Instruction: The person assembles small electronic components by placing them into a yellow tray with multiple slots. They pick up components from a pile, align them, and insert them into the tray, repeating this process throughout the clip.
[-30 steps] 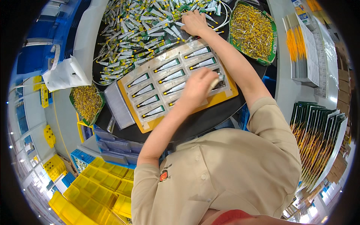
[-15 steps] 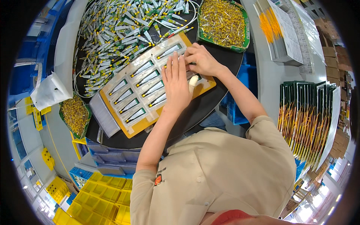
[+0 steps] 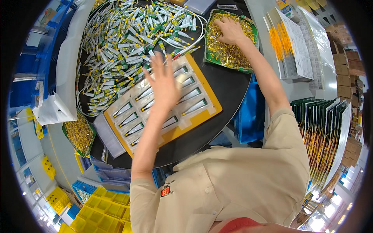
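Note:
My left hand point(image 3: 165, 85) hovers over a yellow board point(image 3: 213, 97) bearing a clear compartmented tray; its fingers are spread and slightly blurred, and a pale cover wraps the thumb. Small silver-and-green tubes point(image 3: 194, 106) lie in rows in the tray's slots, some of them hidden by this hand and forearm. Reaching far right, my right hand point(image 3: 232, 33) dips into a green-edged box point(image 3: 254, 39) full of small yellow-capped pieces point(image 3: 233, 54). Its fingers are apart, and nothing shows between them. A large heap of similar tubes point(image 3: 112, 50) covers the table's far left.
A white cable point(image 3: 203, 29) loops around the tube heap. At the left stand another box of yellow-capped pieces point(image 3: 79, 134) and a stack of clear plastic sheets point(image 3: 108, 136). Yellow bins point(image 3: 103, 209) sit below left. Printed cards with orange ties point(image 3: 289, 42) lie on the right.
My right hand has left the tray and moved up and right into the box of yellow-capped pieces. My left hand has shifted left and lifted, fingers spreading, uncovering tubes at the tray's right.

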Available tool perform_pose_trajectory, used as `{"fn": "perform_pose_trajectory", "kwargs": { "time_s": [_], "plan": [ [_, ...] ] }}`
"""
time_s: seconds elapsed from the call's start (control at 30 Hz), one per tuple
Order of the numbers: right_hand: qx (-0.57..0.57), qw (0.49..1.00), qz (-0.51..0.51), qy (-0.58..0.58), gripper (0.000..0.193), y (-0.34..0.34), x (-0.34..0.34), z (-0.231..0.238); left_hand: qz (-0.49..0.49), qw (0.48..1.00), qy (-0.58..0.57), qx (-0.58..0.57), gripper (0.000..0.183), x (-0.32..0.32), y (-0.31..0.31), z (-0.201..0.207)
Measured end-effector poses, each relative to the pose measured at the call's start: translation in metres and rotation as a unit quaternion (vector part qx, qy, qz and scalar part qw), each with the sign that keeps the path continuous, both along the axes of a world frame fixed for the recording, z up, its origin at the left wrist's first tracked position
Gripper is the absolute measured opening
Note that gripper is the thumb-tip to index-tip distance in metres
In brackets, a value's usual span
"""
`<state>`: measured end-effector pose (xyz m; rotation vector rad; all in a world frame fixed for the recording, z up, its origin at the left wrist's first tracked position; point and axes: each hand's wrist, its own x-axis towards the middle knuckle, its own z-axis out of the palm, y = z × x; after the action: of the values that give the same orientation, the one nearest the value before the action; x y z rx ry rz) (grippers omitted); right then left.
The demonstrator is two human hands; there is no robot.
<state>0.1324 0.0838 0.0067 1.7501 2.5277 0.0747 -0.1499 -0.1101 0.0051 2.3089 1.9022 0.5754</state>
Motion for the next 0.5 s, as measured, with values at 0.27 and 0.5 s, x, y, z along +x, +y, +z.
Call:
{"fn": "perform_pose_trajectory", "kwargs": {
  "time_s": [0.27, 0.5],
  "plan": [
    [0.042, 0.988, 0.13, 0.077, 0.053, -0.028, -0.008, 0.007, 0.068, 0.996, -0.014, 0.062, 0.067, -0.065, 0.081, 0.003],
    [0.008, 0.987, 0.158, -0.032, 0.05, -0.038, -0.015, 0.005, 0.022, 0.997, -0.069, 0.007, 0.063, -0.026, 0.079, 0.004]
  ]
}}
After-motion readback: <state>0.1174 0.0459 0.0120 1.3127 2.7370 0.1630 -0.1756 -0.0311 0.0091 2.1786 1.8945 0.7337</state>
